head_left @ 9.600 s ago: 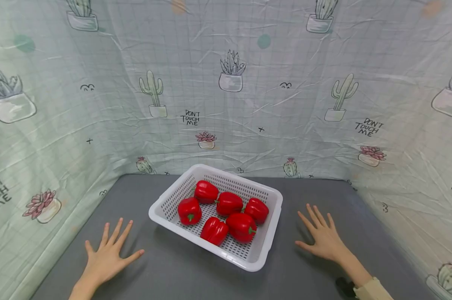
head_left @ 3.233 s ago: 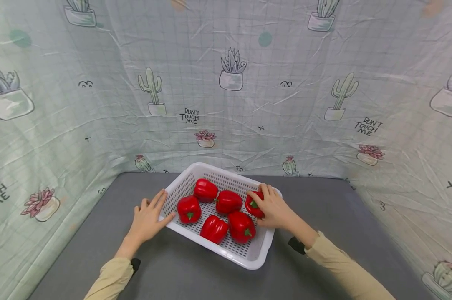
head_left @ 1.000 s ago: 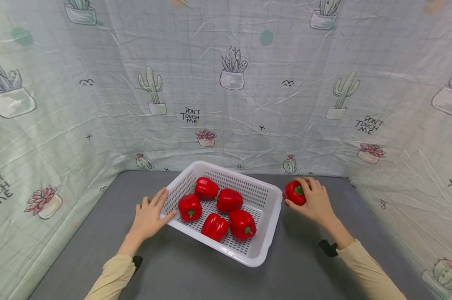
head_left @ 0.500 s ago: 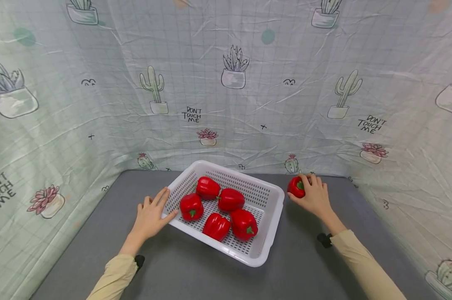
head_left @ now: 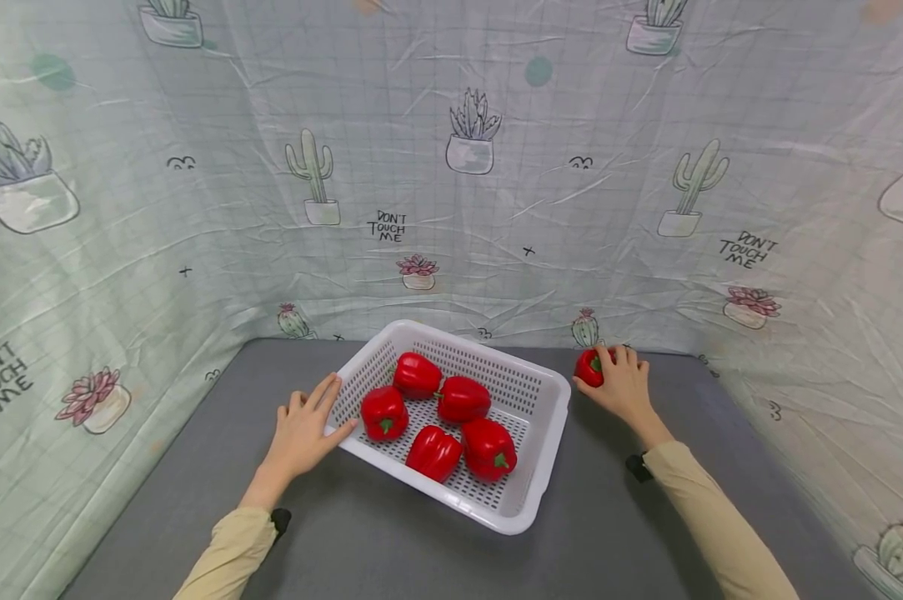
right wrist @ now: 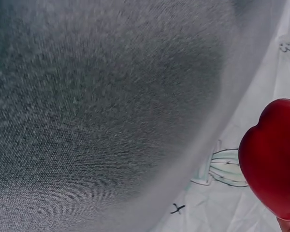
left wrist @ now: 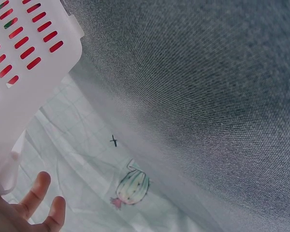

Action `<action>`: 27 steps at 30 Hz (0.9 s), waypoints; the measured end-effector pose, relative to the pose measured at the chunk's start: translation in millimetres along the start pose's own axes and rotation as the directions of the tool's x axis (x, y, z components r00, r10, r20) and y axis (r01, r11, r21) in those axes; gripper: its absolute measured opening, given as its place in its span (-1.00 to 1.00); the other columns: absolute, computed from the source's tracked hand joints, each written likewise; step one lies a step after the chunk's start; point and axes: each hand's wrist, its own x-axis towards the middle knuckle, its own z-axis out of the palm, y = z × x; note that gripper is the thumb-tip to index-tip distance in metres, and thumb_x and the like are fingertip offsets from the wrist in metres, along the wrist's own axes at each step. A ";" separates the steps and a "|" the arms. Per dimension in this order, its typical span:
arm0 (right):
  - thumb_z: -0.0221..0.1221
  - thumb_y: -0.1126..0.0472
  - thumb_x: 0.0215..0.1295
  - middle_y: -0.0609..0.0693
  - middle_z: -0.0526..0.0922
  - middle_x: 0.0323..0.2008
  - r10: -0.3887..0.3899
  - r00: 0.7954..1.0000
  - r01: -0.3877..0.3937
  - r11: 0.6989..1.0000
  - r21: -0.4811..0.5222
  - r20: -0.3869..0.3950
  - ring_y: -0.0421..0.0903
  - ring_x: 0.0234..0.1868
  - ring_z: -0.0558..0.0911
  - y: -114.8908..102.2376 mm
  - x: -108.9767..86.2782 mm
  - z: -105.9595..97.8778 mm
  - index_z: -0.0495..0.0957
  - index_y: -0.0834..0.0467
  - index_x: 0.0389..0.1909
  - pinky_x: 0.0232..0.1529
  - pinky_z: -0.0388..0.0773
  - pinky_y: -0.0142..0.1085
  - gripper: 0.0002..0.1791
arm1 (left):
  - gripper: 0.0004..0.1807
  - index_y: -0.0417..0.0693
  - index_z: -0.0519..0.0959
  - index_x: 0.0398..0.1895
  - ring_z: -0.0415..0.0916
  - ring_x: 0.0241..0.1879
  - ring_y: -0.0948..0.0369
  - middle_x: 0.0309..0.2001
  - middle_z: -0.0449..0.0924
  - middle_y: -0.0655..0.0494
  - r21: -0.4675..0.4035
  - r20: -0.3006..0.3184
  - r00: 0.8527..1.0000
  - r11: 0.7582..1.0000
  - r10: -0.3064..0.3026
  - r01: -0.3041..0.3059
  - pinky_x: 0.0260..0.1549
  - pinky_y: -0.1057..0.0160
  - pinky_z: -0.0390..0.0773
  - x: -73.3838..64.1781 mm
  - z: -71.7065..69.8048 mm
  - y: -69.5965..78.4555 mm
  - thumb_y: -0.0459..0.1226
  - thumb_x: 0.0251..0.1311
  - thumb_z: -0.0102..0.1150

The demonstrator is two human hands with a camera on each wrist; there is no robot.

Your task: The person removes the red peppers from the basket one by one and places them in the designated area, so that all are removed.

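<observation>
Pepper is pinched in the half-curled right hand.

From above, the head camera faces forward and down over the basket. Close beside its left end, the left-wrist camera faces the curtain behind it; so does the right-wrist camera, right of the basket, near a pepper. All share the curtain.

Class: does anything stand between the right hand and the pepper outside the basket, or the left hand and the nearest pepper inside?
Nothing visible for the right hand: it grips the outer pepper. For the left hand, the left end wall of the white basket stands between palm and the nearest inner pepper.
</observation>
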 end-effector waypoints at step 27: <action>0.11 -0.16 0.07 0.39 0.24 0.05 0.139 0.945 -0.141 0.990 -0.017 0.296 0.36 0.06 0.16 19.3 11.8 26.3 0.15 0.27 0.23 -0.09 0.02 0.32 -0.19 | -0.18 -0.06 0.16 0.32 0.19 -0.18 0.00 0.31 0.15 -0.01 0.008 0.011 1.000 1.000 -0.008 0.008 -0.37 0.08 0.16 0.1 -1.3 2.1 0.15 0.03 0.03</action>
